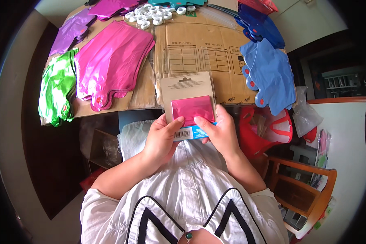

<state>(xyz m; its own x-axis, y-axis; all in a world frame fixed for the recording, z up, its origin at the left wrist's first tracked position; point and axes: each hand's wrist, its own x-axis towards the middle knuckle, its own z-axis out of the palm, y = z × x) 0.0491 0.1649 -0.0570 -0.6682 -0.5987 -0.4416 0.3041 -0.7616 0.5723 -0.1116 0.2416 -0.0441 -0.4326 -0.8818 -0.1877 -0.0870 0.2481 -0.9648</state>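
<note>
Both hands (191, 136) gripping folded pink foil (192, 109)

Head view, steeply down, close.

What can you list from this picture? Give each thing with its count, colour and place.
Card: one, tan, held above the lap.
Folded foil: one, pink, on the card.
Pink balloons: a stack, table left.
Green balloons: a stack, table's left edge.
Purple balloons: a stack, far left.
Blue balloons: a stack, table right.
White rings: many, far middle.
Cardboard: one flattened sheet, brown, covering the table.
Chair: one, wooden, lower right.
Left hand: grips the card's lower left.
Right hand: grips its lower right.
</note>
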